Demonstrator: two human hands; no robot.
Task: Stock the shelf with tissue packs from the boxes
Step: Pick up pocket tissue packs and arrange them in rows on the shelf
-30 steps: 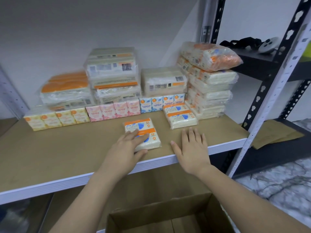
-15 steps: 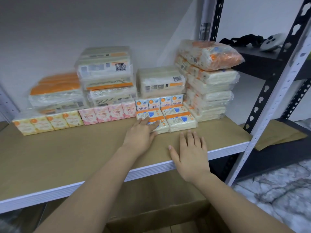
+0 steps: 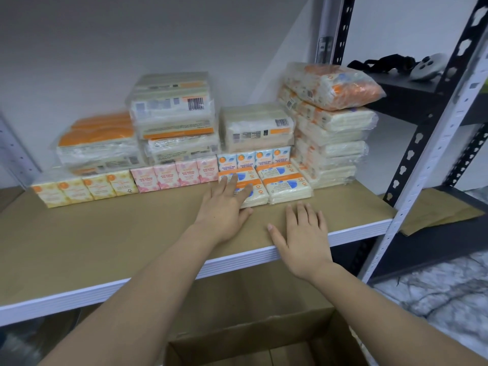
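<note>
Below, open cardboard box (image 3: 264,347), contents unseen.

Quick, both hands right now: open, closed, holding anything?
Left hand: open, straight fingers resting on the flat tissue pack, no grip on it.
Right hand: open, flat on the shelf board, holding nothing.

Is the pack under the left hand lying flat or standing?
Flat: the pack lies printed face up on the shelf, left hand resting on it.
</note>
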